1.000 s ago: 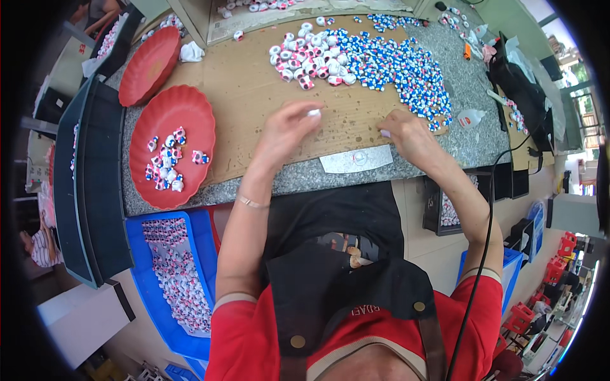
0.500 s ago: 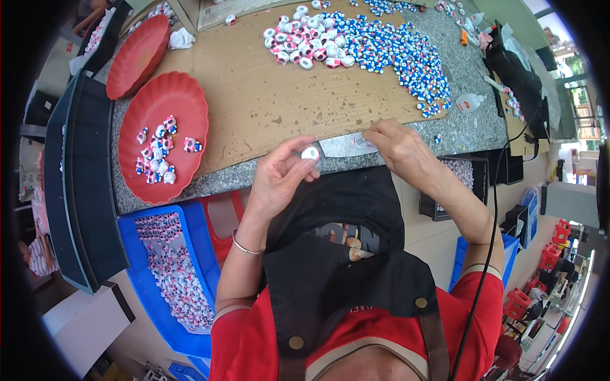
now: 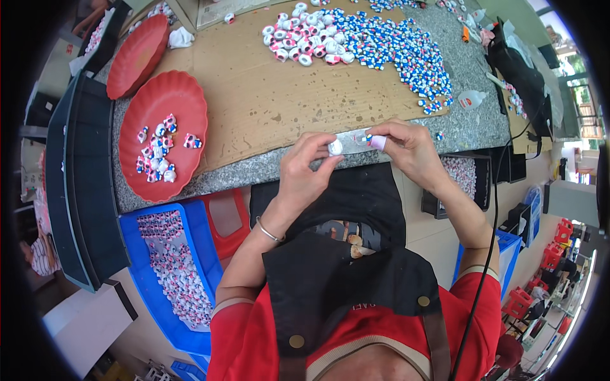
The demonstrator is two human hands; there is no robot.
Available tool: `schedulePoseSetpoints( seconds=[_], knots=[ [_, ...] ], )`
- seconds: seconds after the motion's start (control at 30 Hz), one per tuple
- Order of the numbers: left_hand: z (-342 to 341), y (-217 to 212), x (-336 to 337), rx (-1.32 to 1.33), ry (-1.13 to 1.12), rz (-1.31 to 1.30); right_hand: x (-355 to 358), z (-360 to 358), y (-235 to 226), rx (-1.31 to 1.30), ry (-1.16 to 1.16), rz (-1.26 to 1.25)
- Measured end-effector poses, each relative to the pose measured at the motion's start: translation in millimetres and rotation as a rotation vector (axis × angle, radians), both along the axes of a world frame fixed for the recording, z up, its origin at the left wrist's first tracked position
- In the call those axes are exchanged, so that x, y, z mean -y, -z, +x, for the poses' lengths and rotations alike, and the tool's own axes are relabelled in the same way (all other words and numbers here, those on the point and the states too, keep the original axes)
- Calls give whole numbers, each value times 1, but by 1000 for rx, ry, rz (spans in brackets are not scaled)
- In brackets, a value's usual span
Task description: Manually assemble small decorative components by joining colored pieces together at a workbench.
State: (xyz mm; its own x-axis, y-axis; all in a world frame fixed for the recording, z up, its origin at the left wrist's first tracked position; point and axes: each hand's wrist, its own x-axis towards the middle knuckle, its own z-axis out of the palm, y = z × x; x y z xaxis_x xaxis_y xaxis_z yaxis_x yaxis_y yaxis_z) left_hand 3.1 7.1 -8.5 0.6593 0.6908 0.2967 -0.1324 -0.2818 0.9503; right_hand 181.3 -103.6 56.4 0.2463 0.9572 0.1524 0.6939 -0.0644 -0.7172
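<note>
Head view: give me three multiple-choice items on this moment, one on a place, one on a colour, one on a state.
1. Where does the red scalloped plate with a few finished pieces lie?
A. on the table to the person's left
B. on the person's lap
C. inside the blue crate

2. What colour is the crate of pieces below the table edge?
A. green
B. blue
C. yellow

3. What is the left hand doing?
A. lying flat on the cardboard
B. pinching a small white piece
C. gripping the glue bottle

Answers: 1 A, the plate sits on the table left of the cardboard sheet. 2 B, its rim and walls are blue. 3 B, the small white piece sits between its fingertips, close to the right hand, which holds a small part too.
</note>
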Motion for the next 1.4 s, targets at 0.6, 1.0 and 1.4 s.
schedulePoseSetpoints(
  seconds=[0.6, 1.0, 1.4],
  knots=[
    [9, -19, -4, -58, 547, -525, 23, -25, 6, -156, 2, 135],
    [-131, -75, -124, -778, -563, 818, 98, 81, 40, 603, 203, -37],
    [71, -30, -111, -571, -329, 676, -1, 47, 24, 129, 313, 159]
  ],
)
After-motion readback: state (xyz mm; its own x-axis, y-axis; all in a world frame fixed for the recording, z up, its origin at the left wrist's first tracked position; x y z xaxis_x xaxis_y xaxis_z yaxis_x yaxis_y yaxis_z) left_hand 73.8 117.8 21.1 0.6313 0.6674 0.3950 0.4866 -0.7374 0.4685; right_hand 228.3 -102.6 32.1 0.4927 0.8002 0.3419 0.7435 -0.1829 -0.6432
